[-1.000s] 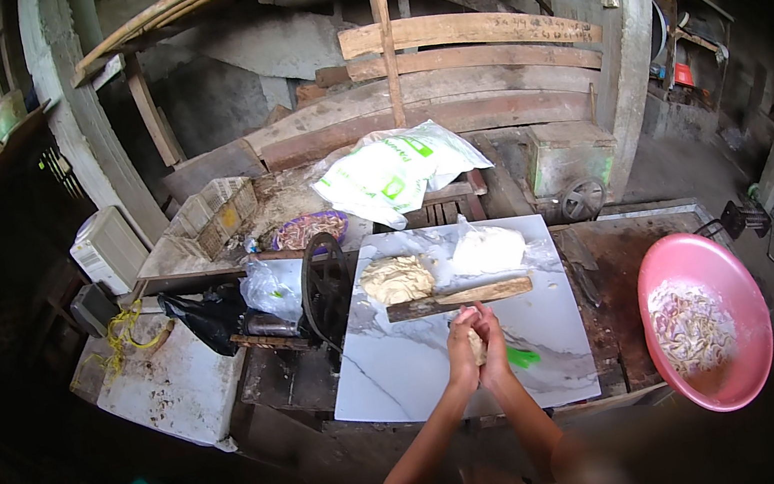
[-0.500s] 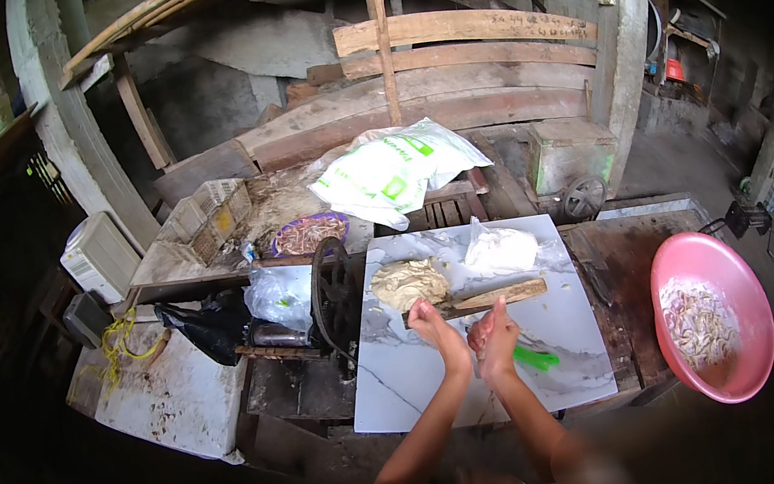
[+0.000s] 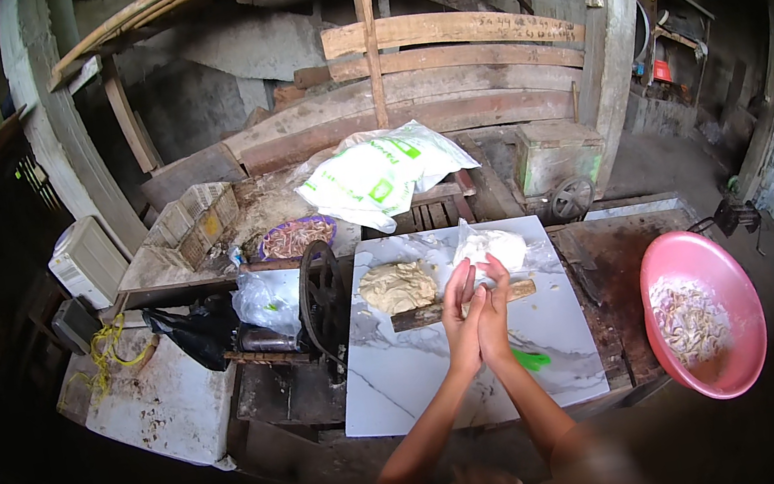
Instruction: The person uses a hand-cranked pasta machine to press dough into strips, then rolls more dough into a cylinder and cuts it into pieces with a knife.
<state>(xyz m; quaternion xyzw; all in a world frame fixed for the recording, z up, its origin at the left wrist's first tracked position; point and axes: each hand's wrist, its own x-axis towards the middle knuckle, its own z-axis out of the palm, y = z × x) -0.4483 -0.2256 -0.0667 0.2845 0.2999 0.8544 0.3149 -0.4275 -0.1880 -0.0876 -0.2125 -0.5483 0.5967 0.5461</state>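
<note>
My left hand (image 3: 462, 323) and my right hand (image 3: 493, 314) are pressed palm to palm above the middle of a white marble-patterned board (image 3: 384, 384). Their fingers stretch away from me, slightly apart at the tips. Whether anything lies between the palms is hidden. Behind them a worn wooden stick (image 3: 417, 318) lies crosswise, partly covered by the hands. A lump of pale dough (image 3: 397, 287) sits at the back left of the board. Beside it, at the back right, is a clear bag of white flour (image 3: 491, 248). Right of my wrists lies a bright green object (image 3: 531, 359).
A pink basin (image 3: 753, 306) with floury strips stands at the right. Left of the board are a dark handwheel (image 3: 320, 298), a clear plastic bag (image 3: 267, 300) and a black bag (image 3: 194, 335). Farther back lie white sacks (image 3: 377, 181), a purple-rimmed tray (image 3: 298, 238) and a crate (image 3: 194, 227).
My hands have come together from slightly apart, palms now touching, and reach a little farther over the board. The whole view has shifted slightly.
</note>
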